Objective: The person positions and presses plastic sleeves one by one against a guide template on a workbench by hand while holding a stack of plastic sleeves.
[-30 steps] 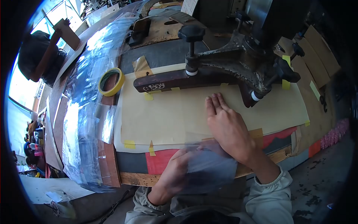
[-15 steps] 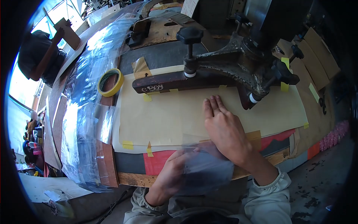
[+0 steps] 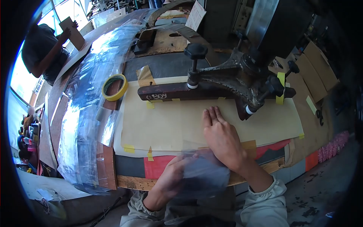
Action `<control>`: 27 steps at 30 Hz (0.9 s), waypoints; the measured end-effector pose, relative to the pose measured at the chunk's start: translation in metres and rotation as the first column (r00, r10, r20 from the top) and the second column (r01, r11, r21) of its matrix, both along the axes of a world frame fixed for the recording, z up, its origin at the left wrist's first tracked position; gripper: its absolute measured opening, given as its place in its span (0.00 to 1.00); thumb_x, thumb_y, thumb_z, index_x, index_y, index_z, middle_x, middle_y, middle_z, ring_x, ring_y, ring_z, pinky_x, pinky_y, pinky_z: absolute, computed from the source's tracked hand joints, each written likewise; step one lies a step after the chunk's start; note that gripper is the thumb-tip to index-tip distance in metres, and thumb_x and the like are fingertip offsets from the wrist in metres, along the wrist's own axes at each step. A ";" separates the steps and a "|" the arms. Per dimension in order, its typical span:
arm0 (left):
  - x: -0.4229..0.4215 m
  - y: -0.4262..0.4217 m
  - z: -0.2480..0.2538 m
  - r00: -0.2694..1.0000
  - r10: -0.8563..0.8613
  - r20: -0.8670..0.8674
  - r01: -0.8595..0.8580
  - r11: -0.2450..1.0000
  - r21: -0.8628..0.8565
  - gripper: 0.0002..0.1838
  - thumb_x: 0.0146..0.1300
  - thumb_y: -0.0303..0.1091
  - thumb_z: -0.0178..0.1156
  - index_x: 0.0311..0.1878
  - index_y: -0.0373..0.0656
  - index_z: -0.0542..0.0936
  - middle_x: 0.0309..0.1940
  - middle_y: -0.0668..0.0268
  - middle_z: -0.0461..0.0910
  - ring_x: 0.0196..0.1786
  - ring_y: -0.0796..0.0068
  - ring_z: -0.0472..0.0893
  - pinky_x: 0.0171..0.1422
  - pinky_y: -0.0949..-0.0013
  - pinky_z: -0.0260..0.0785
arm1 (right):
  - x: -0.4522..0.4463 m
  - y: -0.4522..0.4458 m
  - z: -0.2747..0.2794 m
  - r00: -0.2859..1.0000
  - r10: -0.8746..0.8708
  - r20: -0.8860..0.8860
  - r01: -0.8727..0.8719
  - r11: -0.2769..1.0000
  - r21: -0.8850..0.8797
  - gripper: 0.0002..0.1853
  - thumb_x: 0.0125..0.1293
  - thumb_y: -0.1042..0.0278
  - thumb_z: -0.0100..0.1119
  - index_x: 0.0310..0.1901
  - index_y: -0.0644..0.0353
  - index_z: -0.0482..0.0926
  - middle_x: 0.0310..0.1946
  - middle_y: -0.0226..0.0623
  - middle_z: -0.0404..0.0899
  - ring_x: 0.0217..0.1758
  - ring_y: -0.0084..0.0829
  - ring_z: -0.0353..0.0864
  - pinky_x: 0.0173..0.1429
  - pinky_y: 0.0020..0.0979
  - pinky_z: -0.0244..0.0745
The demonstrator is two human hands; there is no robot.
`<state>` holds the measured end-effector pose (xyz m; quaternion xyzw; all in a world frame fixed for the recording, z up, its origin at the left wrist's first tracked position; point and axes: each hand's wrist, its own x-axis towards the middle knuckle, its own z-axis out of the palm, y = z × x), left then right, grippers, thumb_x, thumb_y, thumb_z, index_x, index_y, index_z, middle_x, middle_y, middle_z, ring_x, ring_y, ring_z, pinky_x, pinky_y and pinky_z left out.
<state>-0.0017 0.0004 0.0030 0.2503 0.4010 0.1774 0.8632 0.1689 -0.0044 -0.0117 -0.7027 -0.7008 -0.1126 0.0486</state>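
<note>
My right hand [image 3: 223, 140] lies on a cream paper sheet [image 3: 166, 125], its fingers stretched out together below a dark bar [image 3: 177, 92]. My left hand [image 3: 169, 181] is at the table's front edge with its fingers closed on a clear plastic sheet [image 3: 206, 174]. That sheet is smeared by motion and partly hides the left fingers. It hangs just below my right wrist. Bits of yellow tape [image 3: 129, 148] stick to the paper's edges. The bar sits under a heavy metal press head [image 3: 242, 72] with black knobs.
A yellow tape roll [image 3: 114, 87] rests left of the paper, beside clear plastic film [image 3: 85, 113] covering the table's left side. Scissors [image 3: 320, 117] lie at the right. At the far left a person [image 3: 45, 51] holds a brown board [image 3: 75, 34].
The view has shifted slightly, so the press and paper appear a little lower and to the left. My right hand stays flat on the paper, and my left hand keeps the plastic sheet.
</note>
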 end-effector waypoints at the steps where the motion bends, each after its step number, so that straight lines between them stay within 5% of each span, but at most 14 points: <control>1: 0.001 -0.001 0.000 1.000 0.006 0.011 -0.006 1.000 0.007 0.12 0.64 0.32 0.54 0.48 0.38 0.74 0.44 0.67 0.76 0.47 0.77 0.76 0.51 0.73 0.67 | 0.000 0.000 0.000 1.000 -0.006 -0.007 0.006 1.000 -0.001 0.20 0.56 0.78 0.50 0.51 0.79 0.69 0.51 0.63 0.72 0.59 0.49 0.71 0.58 0.31 0.74; 5: 0.003 -0.003 0.001 0.999 0.011 0.030 -0.013 0.998 0.059 0.13 0.64 0.33 0.54 0.49 0.37 0.74 0.43 0.67 0.76 0.46 0.77 0.75 0.51 0.72 0.67 | 0.001 0.000 0.000 1.000 0.012 0.002 -0.012 0.999 0.030 0.16 0.56 0.78 0.52 0.46 0.79 0.70 0.49 0.64 0.73 0.59 0.49 0.72 0.54 0.29 0.77; 11: 0.004 -0.001 0.003 0.997 -0.020 0.078 0.018 0.999 0.030 0.13 0.65 0.34 0.54 0.48 0.37 0.74 0.42 0.67 0.76 0.46 0.78 0.75 0.51 0.73 0.67 | -0.002 0.001 0.002 0.997 -0.016 -0.076 0.016 1.000 -0.004 0.13 0.57 0.80 0.47 0.44 0.77 0.69 0.50 0.66 0.71 0.59 0.53 0.71 0.60 0.36 0.72; 14: 0.005 -0.001 0.005 0.998 -0.022 0.058 0.021 1.000 0.013 0.13 0.65 0.34 0.53 0.48 0.37 0.74 0.42 0.67 0.76 0.46 0.78 0.75 0.50 0.73 0.66 | -0.001 0.001 -0.002 1.000 0.008 0.016 -0.009 0.995 0.101 0.11 0.55 0.78 0.52 0.38 0.76 0.73 0.46 0.60 0.74 0.56 0.47 0.74 0.48 0.29 0.81; 17: 0.003 -0.001 -0.003 0.998 -0.026 0.053 0.024 0.999 0.035 0.13 0.65 0.34 0.54 0.49 0.37 0.74 0.43 0.66 0.77 0.46 0.78 0.75 0.50 0.73 0.66 | -0.006 0.000 0.009 0.994 0.000 -0.105 0.009 0.996 0.085 0.09 0.52 0.78 0.54 0.35 0.75 0.76 0.39 0.49 0.74 0.48 0.39 0.77 0.43 0.27 0.81; 20: 0.003 -0.001 0.002 0.999 -0.027 0.024 0.026 0.999 0.027 0.13 0.65 0.34 0.54 0.49 0.37 0.74 0.42 0.67 0.77 0.46 0.78 0.75 0.51 0.73 0.66 | -0.003 0.000 0.006 0.999 0.042 0.030 -0.046 0.985 0.165 0.09 0.49 0.77 0.56 0.32 0.73 0.77 0.33 0.41 0.70 0.41 0.32 0.75 0.40 0.26 0.79; 27: 0.003 0.000 0.000 0.999 -0.036 0.040 0.035 0.999 0.022 0.13 0.64 0.35 0.54 0.47 0.37 0.75 0.41 0.68 0.78 0.45 0.79 0.76 0.51 0.74 0.66 | -0.003 -0.001 0.002 0.999 0.036 0.040 -0.041 0.991 0.125 0.09 0.47 0.76 0.57 0.31 0.73 0.78 0.33 0.40 0.71 0.39 0.31 0.75 0.39 0.25 0.77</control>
